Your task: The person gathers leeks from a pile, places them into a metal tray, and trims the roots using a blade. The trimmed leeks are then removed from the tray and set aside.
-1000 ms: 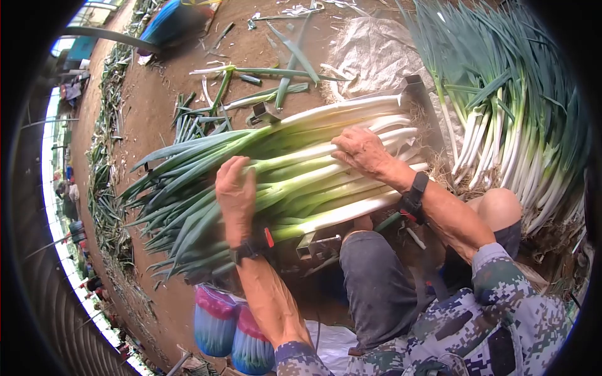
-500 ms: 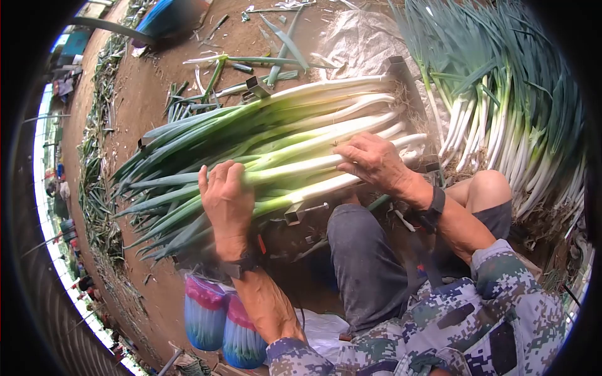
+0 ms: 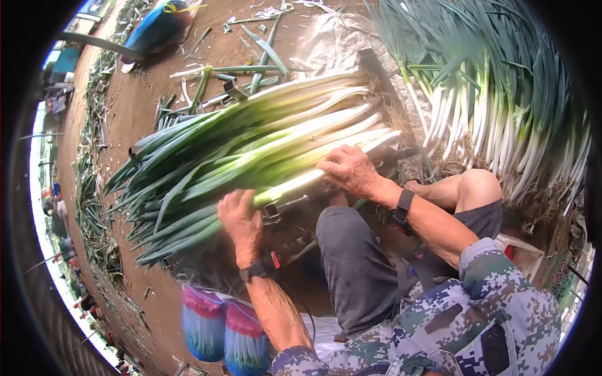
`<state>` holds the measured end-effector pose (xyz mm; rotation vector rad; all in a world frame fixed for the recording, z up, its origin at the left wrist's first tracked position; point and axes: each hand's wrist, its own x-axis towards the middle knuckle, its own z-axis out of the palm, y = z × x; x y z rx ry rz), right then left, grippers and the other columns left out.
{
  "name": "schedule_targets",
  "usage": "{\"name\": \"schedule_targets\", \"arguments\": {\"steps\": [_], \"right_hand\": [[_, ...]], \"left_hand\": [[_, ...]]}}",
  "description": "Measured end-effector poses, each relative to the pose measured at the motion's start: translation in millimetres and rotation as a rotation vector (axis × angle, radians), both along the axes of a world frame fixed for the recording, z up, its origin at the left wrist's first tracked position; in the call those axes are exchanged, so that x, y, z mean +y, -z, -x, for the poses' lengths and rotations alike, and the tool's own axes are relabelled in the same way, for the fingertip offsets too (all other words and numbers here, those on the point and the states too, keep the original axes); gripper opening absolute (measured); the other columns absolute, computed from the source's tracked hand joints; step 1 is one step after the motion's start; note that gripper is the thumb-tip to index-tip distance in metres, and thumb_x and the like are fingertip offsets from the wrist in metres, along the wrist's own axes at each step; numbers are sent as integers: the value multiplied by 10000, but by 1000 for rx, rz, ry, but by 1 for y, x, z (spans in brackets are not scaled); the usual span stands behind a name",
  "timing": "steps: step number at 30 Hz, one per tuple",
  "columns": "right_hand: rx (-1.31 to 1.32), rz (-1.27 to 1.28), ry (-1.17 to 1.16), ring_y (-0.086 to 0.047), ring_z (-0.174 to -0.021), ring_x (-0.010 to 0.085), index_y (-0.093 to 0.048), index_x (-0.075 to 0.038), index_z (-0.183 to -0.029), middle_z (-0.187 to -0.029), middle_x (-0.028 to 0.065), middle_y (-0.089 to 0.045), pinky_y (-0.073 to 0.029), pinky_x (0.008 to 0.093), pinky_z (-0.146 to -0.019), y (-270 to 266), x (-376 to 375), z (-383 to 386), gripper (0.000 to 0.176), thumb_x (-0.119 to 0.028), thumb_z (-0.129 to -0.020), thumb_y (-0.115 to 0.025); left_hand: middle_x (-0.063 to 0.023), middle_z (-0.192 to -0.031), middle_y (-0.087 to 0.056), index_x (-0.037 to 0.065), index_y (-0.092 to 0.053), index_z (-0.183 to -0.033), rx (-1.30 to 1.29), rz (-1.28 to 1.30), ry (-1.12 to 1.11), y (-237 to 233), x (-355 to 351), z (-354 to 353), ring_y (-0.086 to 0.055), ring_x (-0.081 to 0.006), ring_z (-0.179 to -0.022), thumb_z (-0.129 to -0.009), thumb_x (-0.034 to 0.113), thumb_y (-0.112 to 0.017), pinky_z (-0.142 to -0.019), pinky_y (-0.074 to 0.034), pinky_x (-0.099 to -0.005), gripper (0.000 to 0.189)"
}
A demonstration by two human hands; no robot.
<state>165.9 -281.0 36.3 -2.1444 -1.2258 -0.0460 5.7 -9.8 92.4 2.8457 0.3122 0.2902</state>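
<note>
A thick bundle of long green onions (image 3: 295,135) lies across a low metal frame (image 3: 370,62), leaves to the left and white stems and roots to the right. My left hand (image 3: 241,219) is closed around the green part of the nearest stalk, at the bundle's front edge. Farther right, my right hand (image 3: 351,169) grips the white stem of that same stalk, its fingers curled over the top. The undersides of both grips are hidden.
A large heap of green onions (image 3: 520,106) lies at the right, roots toward me. Two bagged bundles (image 3: 204,326) stand at lower left. Behind the frame are cut leaves (image 3: 266,53), a pale sheet (image 3: 332,37) and a blue bag (image 3: 153,31).
My left hand has moved down and right to the bundle's front edge. My right hand has come slightly left and nearer along the front stalk. The whole view has shifted a little.
</note>
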Motion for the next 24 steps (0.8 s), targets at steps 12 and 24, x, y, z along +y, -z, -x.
{"name": "schedule_targets", "arguments": {"steps": [12, 24], "right_hand": [[165, 16, 185, -610, -1095, 326, -661, -108, -1191, -1147, 103, -663, -501, 466, -906, -9, 30, -56, 360, -238, -861, -723], [423, 306, 254, -567, -1138, 340, -744, -196, -1038, -1130, 149, -626, -431, 512, -976, 35, 44, -76, 290, -367, -838, -621]], "left_hand": [[-159, -1222, -643, 52, -660, -1191, -103, 512, -183, -32, 13, -9, -610, -359, -1118, -833, -30, -633, -998, -486, -419, 368], [-172, -1321, -617, 127, -734, -1128, 118, 18, -152, 38, 37, -83, -546, -368, -1230, -799, 142, -721, -1064, -366, -468, 329]]}}
